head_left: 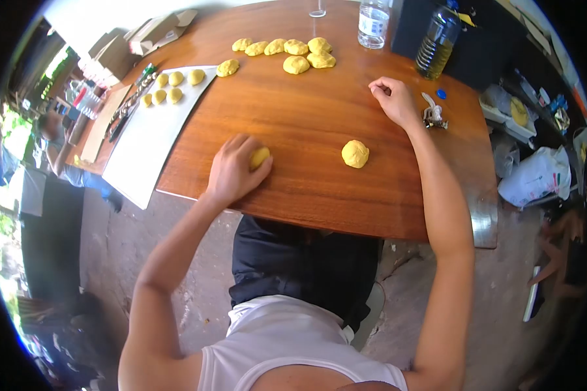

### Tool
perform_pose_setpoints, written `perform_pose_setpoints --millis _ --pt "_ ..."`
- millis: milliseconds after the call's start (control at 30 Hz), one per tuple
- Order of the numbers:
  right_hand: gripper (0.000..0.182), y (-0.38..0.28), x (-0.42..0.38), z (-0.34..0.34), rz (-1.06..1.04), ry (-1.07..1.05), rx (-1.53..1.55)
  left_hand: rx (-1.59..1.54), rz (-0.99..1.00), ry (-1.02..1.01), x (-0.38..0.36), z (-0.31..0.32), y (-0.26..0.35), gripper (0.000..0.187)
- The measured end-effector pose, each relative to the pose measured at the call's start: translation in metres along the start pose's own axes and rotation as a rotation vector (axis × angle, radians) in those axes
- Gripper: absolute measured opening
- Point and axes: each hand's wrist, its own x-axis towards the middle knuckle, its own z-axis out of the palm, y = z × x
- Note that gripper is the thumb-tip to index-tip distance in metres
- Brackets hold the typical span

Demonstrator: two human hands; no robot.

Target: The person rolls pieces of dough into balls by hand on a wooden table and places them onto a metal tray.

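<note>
On the table's left front part, my left hand point(233, 168) is cupped over a yellow dough ball point(259, 158), fingers and thumb around it. Its underside on the wood is hidden. My right hand point(395, 103) is at the right side of the table, fingers curled in, with nothing showing in them. A second dough ball point(355, 154), round and slightly cracked, sits by itself between my forearms. Toward the back lie several flattened dough pieces point(296, 64) in a loose group. Several smaller dough pieces point(175, 79) rest on a white sheet point(140, 146) to the left.
A water bottle point(373, 25) and a bottle of yellow oil point(435, 43) stand at the back right. Beside my right wrist are a blue cap point(441, 94) and a white cord point(432, 105). Cardboard boxes point(161, 31) are at back left. Another person point(62, 150) is at far left.
</note>
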Motion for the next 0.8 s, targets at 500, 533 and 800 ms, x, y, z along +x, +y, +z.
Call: perform_pose_setpoints --millis 500,533,800 --pt "0.018 0.013 0.001 0.000 -0.053 -0.001 0.070 -0.180 0.223 0.040 -0.011 0.014 0.026 0.024" --pt "0.018 0.012 0.001 0.000 -0.023 -0.008 0.080 -0.147 0.201 0.066 -0.016 0.007 0.020 0.024" --pt "0.019 0.014 0.004 0.001 -0.033 0.000 0.064 -0.167 0.058 0.056 0.092 0.058 -0.011 0.035"
